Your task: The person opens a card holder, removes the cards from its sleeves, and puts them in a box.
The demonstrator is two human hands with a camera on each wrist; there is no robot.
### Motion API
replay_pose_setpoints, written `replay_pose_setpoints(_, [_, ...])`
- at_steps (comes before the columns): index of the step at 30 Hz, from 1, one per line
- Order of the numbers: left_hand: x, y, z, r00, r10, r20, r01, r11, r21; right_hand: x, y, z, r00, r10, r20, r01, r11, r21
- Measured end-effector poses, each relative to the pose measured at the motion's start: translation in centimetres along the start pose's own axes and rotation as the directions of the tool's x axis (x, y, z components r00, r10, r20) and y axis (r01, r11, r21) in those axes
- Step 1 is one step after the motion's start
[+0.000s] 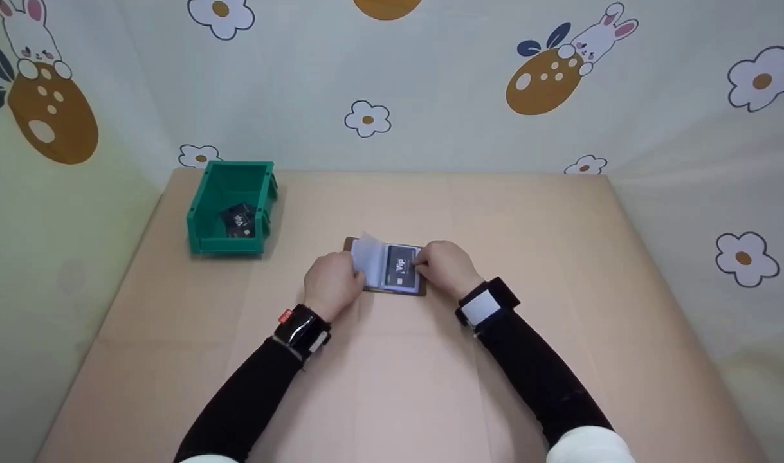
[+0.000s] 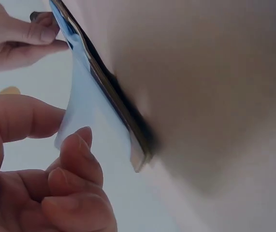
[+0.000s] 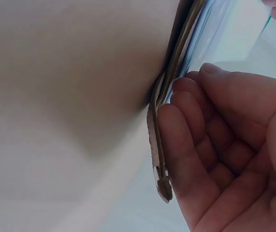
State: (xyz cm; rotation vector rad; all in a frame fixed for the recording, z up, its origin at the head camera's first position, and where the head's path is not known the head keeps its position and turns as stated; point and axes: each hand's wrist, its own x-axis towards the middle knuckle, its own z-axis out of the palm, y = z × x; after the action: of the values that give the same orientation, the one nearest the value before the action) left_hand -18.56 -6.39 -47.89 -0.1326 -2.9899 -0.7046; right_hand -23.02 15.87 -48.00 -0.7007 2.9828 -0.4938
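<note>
A small card holder point(image 1: 421, 289) with a brown cover lies open on the table, its clear sleeve pages spread. On its right side lies a dark card point(image 1: 401, 265) printed "Vip". My left hand point(image 1: 332, 283) pinches a raised clear sleeve page point(image 1: 368, 254), which bends upward in the left wrist view between the index finger and the curled fingers. My right hand point(image 1: 448, 265) is at the right edge, thumb and fingertips pinching at the card's border. In the right wrist view its lower fingers rest against the brown cover point(image 3: 158, 150); the fingertips hide the card's edge there.
At the table's back left stands a green bin point(image 1: 227, 245) with several dark cards point(image 1: 239, 220) in it. Patterned cloth walls point(image 1: 430, 77) rise behind and beside the table point(image 1: 379, 386).
</note>
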Motion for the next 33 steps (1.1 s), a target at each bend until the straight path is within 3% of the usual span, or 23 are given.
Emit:
replay_pose_setpoints(6, [0.68,-0.91,0.02,0.998,-0.043,0.036,0.043,0.999,-0.016,-0.08,-0.09,-0.06,1.000,0.015,0.009,-0.015,1.000,0.002])
replay_pose_setpoints(15, [0.63,-0.88,-0.01,0.984,-0.084,0.156,0.078,0.996,0.043,-0.12,-0.16,-0.06,1.000,-0.008,-0.006,0.008,1.000,-0.009])
replay_pose_setpoints(33, [0.92,-0.61,0.18,0.974,-0.122,0.191,0.101,0.988,0.117,-0.06,-0.08,0.05,1.000,0.005,-0.011,-0.005,1.000,0.004])
